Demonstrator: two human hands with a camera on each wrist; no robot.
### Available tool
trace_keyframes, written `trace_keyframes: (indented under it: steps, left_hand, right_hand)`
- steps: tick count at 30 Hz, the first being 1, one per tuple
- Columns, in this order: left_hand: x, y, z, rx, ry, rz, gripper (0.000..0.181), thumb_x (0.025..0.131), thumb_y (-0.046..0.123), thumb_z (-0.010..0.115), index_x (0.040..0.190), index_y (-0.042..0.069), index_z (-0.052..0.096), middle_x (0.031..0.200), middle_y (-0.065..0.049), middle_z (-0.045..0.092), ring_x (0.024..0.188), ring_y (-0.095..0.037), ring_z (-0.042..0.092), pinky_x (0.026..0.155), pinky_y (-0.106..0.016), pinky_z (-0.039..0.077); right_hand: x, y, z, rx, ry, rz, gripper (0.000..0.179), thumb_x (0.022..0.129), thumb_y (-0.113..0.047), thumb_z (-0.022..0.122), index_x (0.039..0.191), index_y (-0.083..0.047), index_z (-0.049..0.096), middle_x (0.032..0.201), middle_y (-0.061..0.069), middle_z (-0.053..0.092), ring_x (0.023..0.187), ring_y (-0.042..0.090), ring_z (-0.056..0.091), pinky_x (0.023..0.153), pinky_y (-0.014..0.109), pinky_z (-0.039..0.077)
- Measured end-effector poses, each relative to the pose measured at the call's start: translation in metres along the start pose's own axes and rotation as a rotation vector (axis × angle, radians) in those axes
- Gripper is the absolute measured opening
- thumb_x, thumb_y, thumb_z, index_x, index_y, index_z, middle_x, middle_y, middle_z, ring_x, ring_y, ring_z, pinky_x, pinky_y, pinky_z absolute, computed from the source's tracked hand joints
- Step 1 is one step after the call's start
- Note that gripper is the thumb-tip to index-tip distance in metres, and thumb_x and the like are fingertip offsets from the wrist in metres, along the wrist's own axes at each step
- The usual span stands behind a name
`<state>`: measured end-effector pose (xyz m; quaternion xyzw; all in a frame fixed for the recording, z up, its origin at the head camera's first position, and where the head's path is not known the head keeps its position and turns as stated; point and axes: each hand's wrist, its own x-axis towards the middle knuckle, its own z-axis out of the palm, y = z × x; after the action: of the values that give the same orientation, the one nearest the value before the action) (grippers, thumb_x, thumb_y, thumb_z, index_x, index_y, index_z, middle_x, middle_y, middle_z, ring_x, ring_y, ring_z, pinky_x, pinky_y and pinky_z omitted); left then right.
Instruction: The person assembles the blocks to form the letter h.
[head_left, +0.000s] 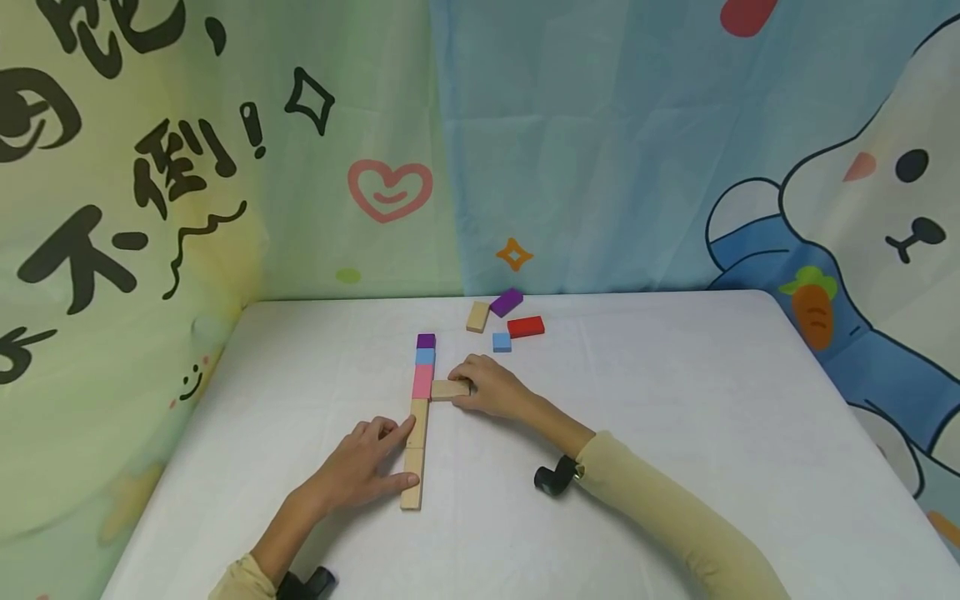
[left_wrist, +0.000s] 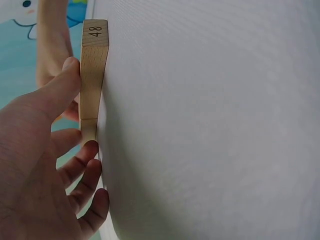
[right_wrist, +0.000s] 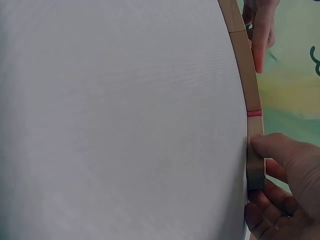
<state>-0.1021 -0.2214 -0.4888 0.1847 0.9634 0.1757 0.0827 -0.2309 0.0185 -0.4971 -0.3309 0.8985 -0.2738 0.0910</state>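
A straight row of wooden blocks runs front to back: two plain blocks (head_left: 418, 427) nearest, then a pink block (head_left: 422, 382), a light blue block (head_left: 424, 357) and a purple block (head_left: 426, 341) at the far end. My left hand (head_left: 352, 467) touches the plain pair from the left with extended thumb and index finger. In the left wrist view the nearest block (left_wrist: 93, 82) shows "48" on its end. My right hand (head_left: 491, 387) pinches another plain block (head_left: 448, 389), lying crosswise with its end against the pink block's right side, near its front end.
Behind the right hand lie a loose plain block (head_left: 477, 317), a purple block (head_left: 507, 302), a red block (head_left: 526, 327) and a light blue block (head_left: 502, 342). The white table (head_left: 637, 375) ends at a printed curtain (head_left: 585, 167).
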Motion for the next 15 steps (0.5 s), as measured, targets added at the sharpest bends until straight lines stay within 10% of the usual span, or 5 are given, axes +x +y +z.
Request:
trace_keyframes:
  steps: [15]
  left_hand:
    - [0.000, 0.000, 0.000, 0.010, 0.013, 0.021, 0.081, 0.084, 0.059, 0.064, 0.148, 0.016, 0.041, 0.124, -0.006, 0.053, 0.102, -0.018, 0.048, 0.084, -0.038, 0.043]
  right_hand:
    - [-0.011, 0.006, -0.005, 0.016, 0.038, 0.003, 0.040, 0.087, -0.028, 0.072, 0.123, -0.012, 0.065, 0.117, 0.005, 0.061, 0.110, 0.020, 0.053, 0.096, 0.039, 0.046]
